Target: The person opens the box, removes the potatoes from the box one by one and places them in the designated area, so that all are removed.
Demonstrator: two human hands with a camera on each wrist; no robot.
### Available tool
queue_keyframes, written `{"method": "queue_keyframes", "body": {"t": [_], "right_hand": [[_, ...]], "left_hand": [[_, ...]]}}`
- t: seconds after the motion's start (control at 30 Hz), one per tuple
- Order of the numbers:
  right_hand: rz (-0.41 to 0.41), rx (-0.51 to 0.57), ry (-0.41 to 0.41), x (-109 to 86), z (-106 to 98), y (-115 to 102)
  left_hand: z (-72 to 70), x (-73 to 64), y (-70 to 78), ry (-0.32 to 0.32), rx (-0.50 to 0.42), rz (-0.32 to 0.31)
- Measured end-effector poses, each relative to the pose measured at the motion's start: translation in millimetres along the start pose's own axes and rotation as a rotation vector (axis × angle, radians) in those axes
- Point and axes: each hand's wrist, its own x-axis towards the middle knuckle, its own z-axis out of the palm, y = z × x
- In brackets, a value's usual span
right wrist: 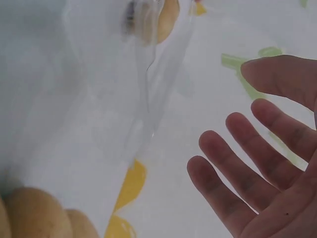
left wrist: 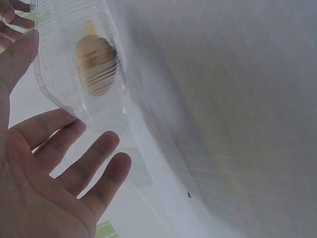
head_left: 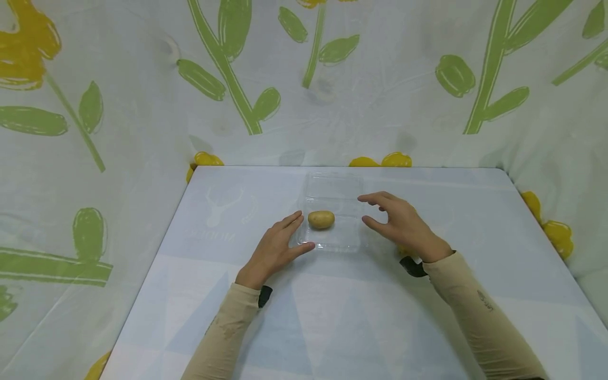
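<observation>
A clear plastic clamshell box lies on the table with its lid folded back to the far side. Inside, toward the left, sits one yellow potato. My left hand is at the box's left side, fingers and thumb spread. In the left wrist view the thumb and some fingertips of that hand appear to touch the box edge. To the right of the box, my right hand hovers with fingers spread and nothing held. Several potatoes show in the right wrist view, mostly hidden beneath that wrist in the head view.
The table has a pale patterned cover. Behind it and at its sides hangs a white cloth with green leaves and yellow flowers.
</observation>
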Motion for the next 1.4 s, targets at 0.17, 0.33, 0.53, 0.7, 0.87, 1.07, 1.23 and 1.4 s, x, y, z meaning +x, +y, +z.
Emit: {"method": "queue_keyframes", "body": {"t": [0.17,0.33,0.53,0.7,0.87,1.07,1.23,1.4], "right_hand": [[0.026,0.003,-0.07,15.4,9,-12],[-0.014,0.003,-0.122,33.1,20,-19],[-0.069,-0.01,-0.146,49.8,34,-25],[-0.043,-0.005,-0.188,60.1,44,-28],[-0.021,-0.001,-0.214,67.2,55,-29],[-0.006,-0.006,-0.252,73.0,66,-29],[-0.009,-0.015,-0.288,76.3,74,-32],[-0.038,-0.054,-0.315,77.9,79,-34]], "left_hand": [[0.3,0.2,-0.5,-0.007,-0.001,-0.013],[0.2,0.3,-0.2,-0.002,-0.002,-0.014],[0.1,0.7,-0.7,0.007,-0.004,-0.002],[-0.1,1.1,-0.7,0.01,-0.004,0.006],[-0.1,0.6,-0.1,0.011,-0.005,0.001],[-0.2,-0.3,-0.3,0.001,-0.012,-0.016],[-0.6,-0.7,0.5,-0.007,-0.01,-0.033],[-0.4,-1.0,0.7,0.007,-0.016,-0.017]]}}
